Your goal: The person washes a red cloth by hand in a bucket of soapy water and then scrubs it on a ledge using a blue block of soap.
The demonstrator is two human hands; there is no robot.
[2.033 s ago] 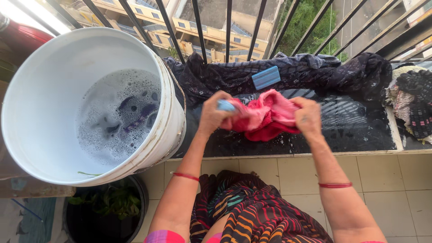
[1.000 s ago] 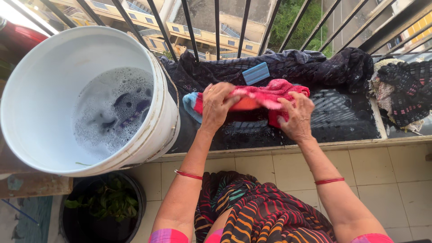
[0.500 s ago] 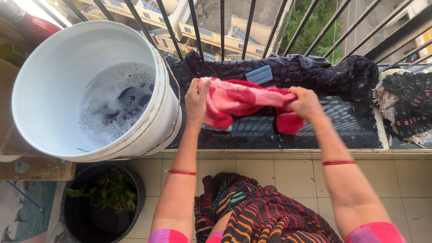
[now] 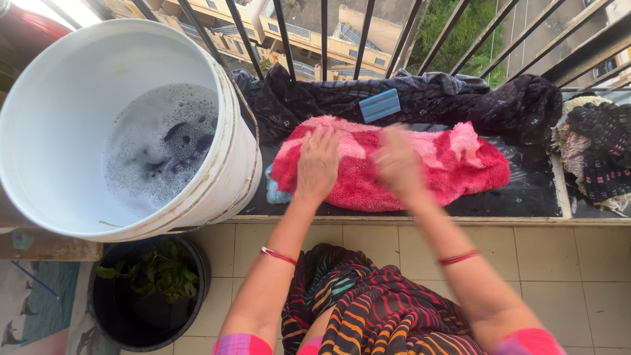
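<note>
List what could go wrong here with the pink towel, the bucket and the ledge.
The white bucket of soapy water sits at the ledge's end, touching the pink towel; a push from the left hand might jostle it. The blue scrub brush lies on dark wet cloth near the railing and could slip through. The right hand is blurred.
</note>
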